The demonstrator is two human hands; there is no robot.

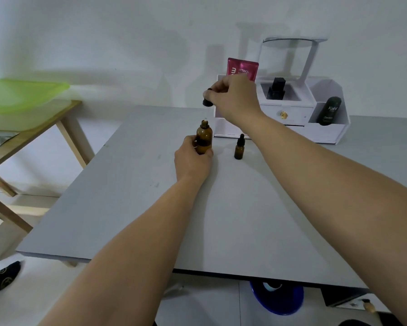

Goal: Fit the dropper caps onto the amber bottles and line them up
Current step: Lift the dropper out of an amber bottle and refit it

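Behind my hands: pink sachet (243, 68) reads "RETINOL", dark tube (328, 111) "Kahf"; left hand (193, 158) grips open amber bottle (204, 137), right hand (233, 98) pinches dropper cap (207, 102) above.

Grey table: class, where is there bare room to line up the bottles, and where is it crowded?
Bare: the broad near half of the grey table, and left of the large amber bottle. Crowded: the far right, around the small capped bottle and white organiser.

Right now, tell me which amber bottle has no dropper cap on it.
The larger amber bottle, gripped by the left hand: its neck is open. The smaller amber bottle to its right already wears a black dropper cap.
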